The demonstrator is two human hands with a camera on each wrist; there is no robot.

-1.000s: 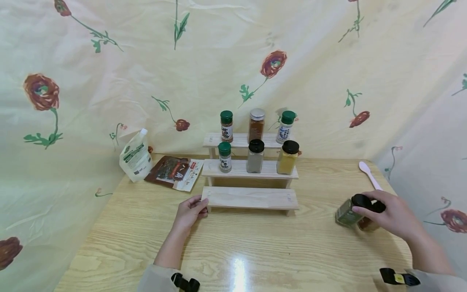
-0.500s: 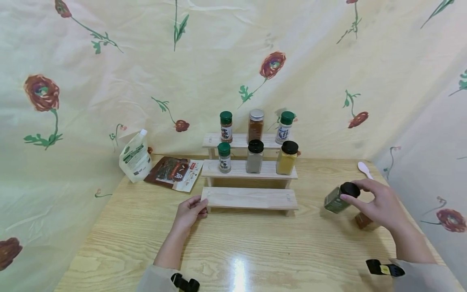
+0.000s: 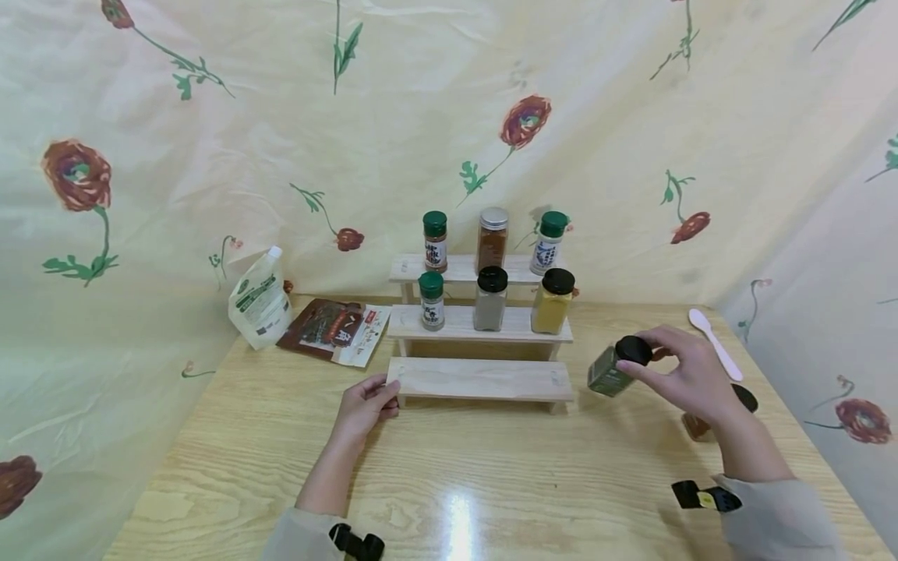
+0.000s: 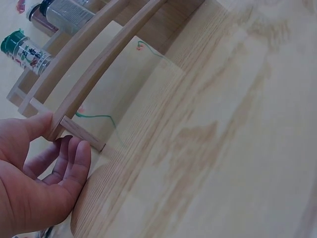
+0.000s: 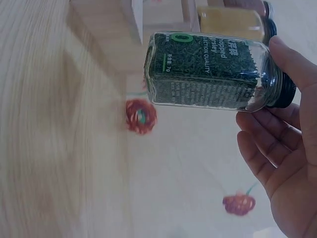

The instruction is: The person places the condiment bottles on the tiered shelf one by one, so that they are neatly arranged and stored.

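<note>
My right hand (image 3: 684,370) pinches a glass jar of chopped parsley (image 5: 203,72) by its black lid, holding it tilted above the table, right of the rack. My left hand (image 3: 363,409) grips the left end of the lowest step of a three-step wooden rack (image 3: 480,379), thumb on top. Its middle step bears a green-capped shaker (image 3: 432,302), a black-lidded jar of grey powder (image 3: 490,300) and a black-lidded jar of yellow powder (image 3: 552,302). On the top step stand a green-capped red-brown shaker (image 3: 435,241), a silver-lidded brown jar (image 3: 493,240) and a green-capped white shaker (image 3: 549,243).
Partly behind my right forearm stands a black-lidded jar with reddish-brown contents (image 3: 697,427). A white spoon (image 3: 715,344) lies near the table's right edge. Left of the rack are a brown packet (image 3: 330,331) and a white spouted pouch (image 3: 261,300). Flowered cloth (image 3: 393,156) hangs behind.
My right hand has carried the parsley jar leftward, away from the reddish-brown jar and closer to the rack. My left hand has stayed on the rack's end.
</note>
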